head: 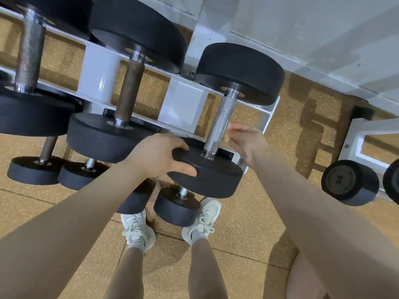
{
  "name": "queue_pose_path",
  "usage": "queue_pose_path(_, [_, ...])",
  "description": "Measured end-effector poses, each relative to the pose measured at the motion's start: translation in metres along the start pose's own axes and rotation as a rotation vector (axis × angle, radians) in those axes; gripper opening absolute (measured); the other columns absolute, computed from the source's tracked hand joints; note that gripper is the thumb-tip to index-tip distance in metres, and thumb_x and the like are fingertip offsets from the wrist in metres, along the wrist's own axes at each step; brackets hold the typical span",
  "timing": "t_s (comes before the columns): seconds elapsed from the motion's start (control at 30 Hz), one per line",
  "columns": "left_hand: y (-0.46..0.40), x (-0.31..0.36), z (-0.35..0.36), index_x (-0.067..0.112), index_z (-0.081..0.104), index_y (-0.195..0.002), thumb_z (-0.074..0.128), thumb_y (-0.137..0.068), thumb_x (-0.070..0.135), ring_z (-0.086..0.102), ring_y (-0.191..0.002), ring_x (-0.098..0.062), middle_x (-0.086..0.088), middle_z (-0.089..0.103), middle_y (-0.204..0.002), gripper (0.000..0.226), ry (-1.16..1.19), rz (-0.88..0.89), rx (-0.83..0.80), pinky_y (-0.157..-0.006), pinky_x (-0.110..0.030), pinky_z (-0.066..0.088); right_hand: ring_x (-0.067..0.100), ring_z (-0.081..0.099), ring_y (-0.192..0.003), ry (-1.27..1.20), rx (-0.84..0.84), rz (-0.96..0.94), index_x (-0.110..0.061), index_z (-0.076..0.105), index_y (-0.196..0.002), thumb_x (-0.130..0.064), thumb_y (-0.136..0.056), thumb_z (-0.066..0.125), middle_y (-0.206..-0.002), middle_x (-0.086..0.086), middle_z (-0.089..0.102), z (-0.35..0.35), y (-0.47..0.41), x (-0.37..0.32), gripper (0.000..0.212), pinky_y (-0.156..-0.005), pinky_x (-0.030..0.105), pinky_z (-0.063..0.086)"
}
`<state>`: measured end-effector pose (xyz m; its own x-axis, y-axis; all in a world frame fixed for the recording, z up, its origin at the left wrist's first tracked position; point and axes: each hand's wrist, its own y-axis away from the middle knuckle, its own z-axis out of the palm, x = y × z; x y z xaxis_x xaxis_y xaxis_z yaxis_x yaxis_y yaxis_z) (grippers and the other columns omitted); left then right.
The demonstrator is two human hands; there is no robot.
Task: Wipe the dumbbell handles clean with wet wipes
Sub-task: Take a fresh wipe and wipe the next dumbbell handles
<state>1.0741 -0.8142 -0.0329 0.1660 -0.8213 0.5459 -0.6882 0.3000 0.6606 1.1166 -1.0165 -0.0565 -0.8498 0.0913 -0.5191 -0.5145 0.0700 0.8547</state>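
A black dumbbell with a knurled silver handle point(220, 124) lies on the right end of the white rack point(183, 104). My left hand point(159, 156) grips the rim of its near weight head point(207, 175), thumb on the side face. My right hand point(246, 139) is blurred just right of the handle and pinches a small crumpled wet wipe point(228, 131) that sits at the handle's side; whether it touches the metal I cannot tell. To the left lie a dumbbell with a rusty brown handle point(129, 91) and one with a grey handle point(29, 57).
Smaller dumbbells point(177, 207) sit on the lower tier near my white shoes point(203, 221). A second rack with a 25-marked dumbbell point(349, 182) stands at the right. A white wall point(302, 22) runs behind, over a tan speckled floor.
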Motion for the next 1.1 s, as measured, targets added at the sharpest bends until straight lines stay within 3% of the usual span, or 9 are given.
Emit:
queue_pose_path(0.1, [0.0, 0.0, 0.0, 0.026, 0.061, -0.116, 0.046, -0.037, 0.084, 0.048, -0.089, -0.01, 0.015, 0.05, -0.096, 0.099, -0.001, 0.01, 0.011, -0.084, -0.03, 0.043, 0.016, 0.061, -0.085, 0.219, -0.142, 0.133, -0.01, 0.06, -0.08, 0.013, -0.083, 0.056, -0.088, 0.006, 0.062, -0.012, 0.002, 0.015, 0.024, -0.087, 0.021, 0.05])
queue_pose_path(0.27, [-0.001, -0.001, 0.002, 0.024, 0.062, -0.114, 0.045, -0.034, 0.086, 0.046, -0.089, -0.008, 0.015, 0.049, -0.093, 0.102, 0.012, 0.026, 0.028, -0.079, -0.027, 0.039, 0.026, 0.06, -0.111, -0.399, -0.174, 0.052, -0.005, 0.06, -0.094, 0.01, -0.094, 0.036, -0.121, 0.018, 0.06, 0.0, -0.037, -0.008, 0.028, -0.095, 0.029, 0.049])
queue_pose_path(0.47, [-0.001, -0.001, 0.002, 0.022, 0.061, -0.116, 0.055, -0.041, 0.079, 0.049, -0.09, -0.011, 0.013, 0.05, -0.095, 0.094, 0.035, 0.019, 0.021, -0.077, -0.027, 0.04, 0.026, 0.057, -0.115, -0.476, -0.31, 0.113, 0.0, 0.047, -0.13, 0.006, -0.097, 0.031, -0.127, 0.018, 0.057, 0.001, -0.052, 0.005, 0.038, -0.082, 0.025, 0.055])
queue_pose_path(0.63, [0.003, 0.002, 0.002, 0.021, 0.061, -0.117, 0.053, -0.044, 0.071, 0.047, -0.087, -0.01, 0.011, 0.05, -0.096, 0.089, 0.055, -0.005, 0.021, -0.08, -0.029, 0.042, 0.026, 0.059, -0.106, 0.114, -0.328, 0.231, 0.008, 0.053, -0.116, 0.018, -0.087, 0.04, -0.128, 0.025, 0.053, -0.01, -0.031, 0.028, 0.033, -0.086, 0.026, 0.053])
queue_pose_path(0.73, [0.003, 0.001, 0.002, 0.023, 0.06, -0.118, 0.055, -0.046, 0.073, 0.049, -0.095, -0.012, 0.012, 0.05, -0.098, 0.087, 0.065, -0.03, 0.005, -0.085, -0.032, 0.044, 0.011, 0.063, -0.082, -0.119, -0.218, 0.189, 0.0, 0.054, -0.107, 0.013, -0.087, 0.047, -0.103, 0.01, 0.062, -0.011, -0.026, 0.004, 0.025, -0.068, 0.021, 0.058])
queue_pose_path(0.8, [0.004, 0.0, 0.005, 0.025, 0.058, -0.12, 0.065, -0.056, 0.067, 0.05, -0.1, -0.013, 0.01, 0.053, -0.104, 0.077, 0.083, -0.066, 0.011, -0.087, -0.033, 0.044, 0.004, 0.063, -0.073, -0.382, -0.111, 0.108, -0.005, 0.054, -0.096, 0.009, -0.091, 0.046, -0.089, 0.0, 0.06, -0.008, -0.027, -0.013, 0.017, -0.075, 0.023, 0.057])
queue_pose_path(0.93, [0.014, 0.005, 0.011, 0.026, 0.049, -0.13, 0.063, -0.066, 0.063, 0.048, -0.115, -0.017, 0.004, 0.052, -0.128, 0.075, 0.08, -0.113, 0.018, -0.094, -0.04, 0.044, 0.01, 0.061, -0.094, -0.092, 0.047, -0.029, -0.009, 0.058, -0.09, 0.004, -0.091, 0.051, -0.1, 0.003, 0.062, 0.006, -0.01, -0.012, 0.015, -0.101, 0.028, 0.045])
queue_pose_path(1.0, [0.017, 0.011, 0.01, 0.025, 0.045, -0.133, 0.062, -0.071, 0.061, 0.047, -0.119, -0.02, 0.001, 0.048, -0.133, 0.073, 0.042, -0.135, 0.024, -0.094, -0.038, 0.044, 0.014, 0.059, -0.104, 0.108, 0.127, -0.031, -0.011, 0.059, -0.082, 0.002, -0.087, 0.059, -0.108, 0.005, 0.062, 0.008, 0.002, -0.003, 0.013, -0.099, 0.029, 0.046])
queue_pose_path(1.1, [0.024, 0.018, 0.009, 0.022, 0.044, -0.134, 0.059, -0.075, 0.06, 0.042, -0.126, -0.021, 0.001, 0.04, -0.141, 0.072, -0.025, -0.171, 0.062, -0.093, -0.039, 0.041, 0.014, 0.06, -0.097, 0.522, 0.118, -0.048, -0.014, 0.064, -0.066, -0.01, -0.082, 0.068, -0.087, -0.006, 0.063, 0.006, 0.023, 0.011, 0.017, -0.085, 0.021, 0.049])
